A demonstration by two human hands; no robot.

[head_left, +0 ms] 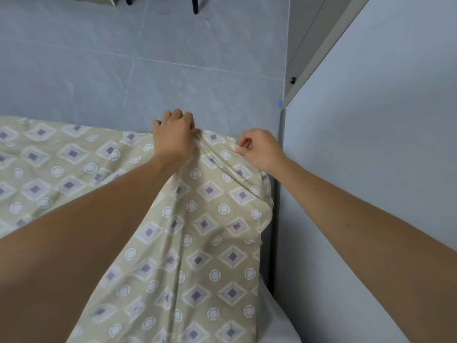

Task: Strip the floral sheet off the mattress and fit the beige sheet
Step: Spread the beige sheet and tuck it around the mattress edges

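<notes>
Both hands hold the beige sheet [197,243] at the far end of the mattress [274,318], by the corner next to the wall [371,169]. The left hand [174,134] has its fingers curled over a bunched fold at the sheet's far edge; that grip is tight on the cloth. The right hand [259,148] pinches the same edge closer to the wall, thumb and forefinger closed on a small tuck, the other fingers curled in.

The sheet runs lengthwise from the hands back toward the person, covering most of the bed, with a strip of bare mattress showing at the lower right along the wall. The corner to be fitted lies just beyond and below the right hand, so that hand is nearer to it; the left holds the edge further out toward the floor [123,58] side. The next move probably draws the edge down over that corner. No floral sheet can be seen.
</notes>
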